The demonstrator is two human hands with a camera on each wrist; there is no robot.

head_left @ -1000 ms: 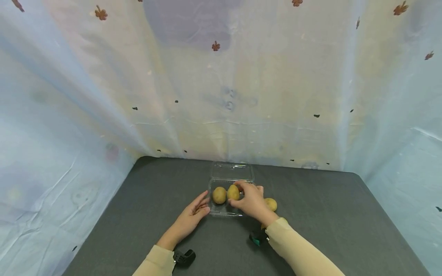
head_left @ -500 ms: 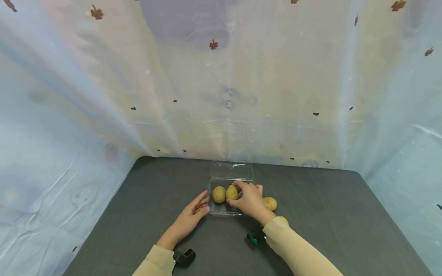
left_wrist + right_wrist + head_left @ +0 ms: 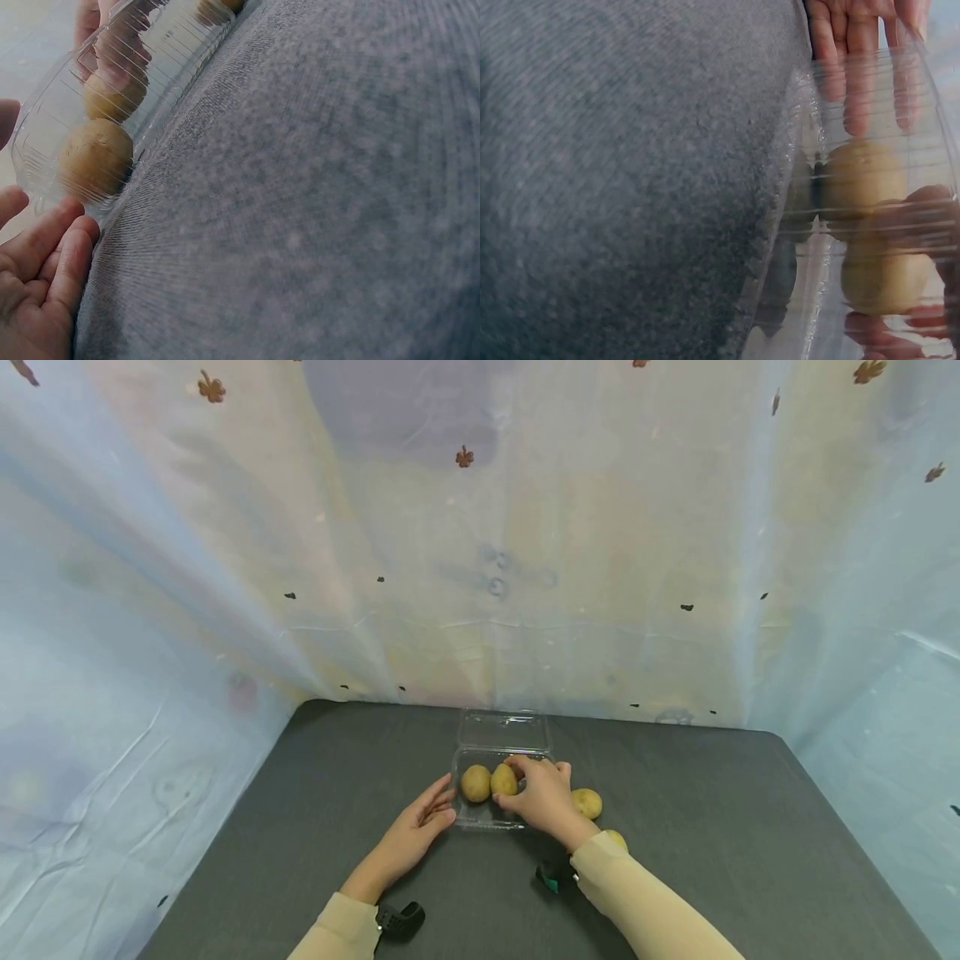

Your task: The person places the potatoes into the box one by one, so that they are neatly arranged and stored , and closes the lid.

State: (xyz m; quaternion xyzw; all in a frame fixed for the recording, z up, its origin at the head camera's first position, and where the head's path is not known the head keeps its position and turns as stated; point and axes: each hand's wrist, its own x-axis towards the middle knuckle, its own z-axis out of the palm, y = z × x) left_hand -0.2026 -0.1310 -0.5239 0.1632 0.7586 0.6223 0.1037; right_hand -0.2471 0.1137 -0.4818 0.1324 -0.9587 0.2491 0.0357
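A clear plastic clamshell box (image 3: pixel 471 817) lies on the table with its lid (image 3: pixel 504 732) folded back toward the curtain. Inside it, at the left, sits a round brown-yellow potato (image 3: pixel 476 783). Close against its right side is a second potato (image 3: pixel 504 780), which my right hand (image 3: pixel 546 795) pinches between thumb and fingers from above. Through the ribbed wall, the right wrist view shows both potatoes (image 3: pixel 885 277) and the fingertips around the nearer one. My left hand (image 3: pixel 414 833) has its fingers extended, fingertips right at the box's left wall; the left wrist view shows those fingers (image 3: pixel 69 262) beside it.
Another potato (image 3: pixel 587 803) lies right of the box, behind my right wrist. Partly hidden by the sleeve (image 3: pixel 637 893) is one more potato (image 3: pixel 617 839). The dark grey table (image 3: pixel 712 827) ends at a pale patterned curtain (image 3: pixel 600 635) at the back and sides.
The right sleeve has shifted slightly left, uncovering part of a potato on its right side. The right hand keeps its grip on the potato in the box, and the left hand stays put.
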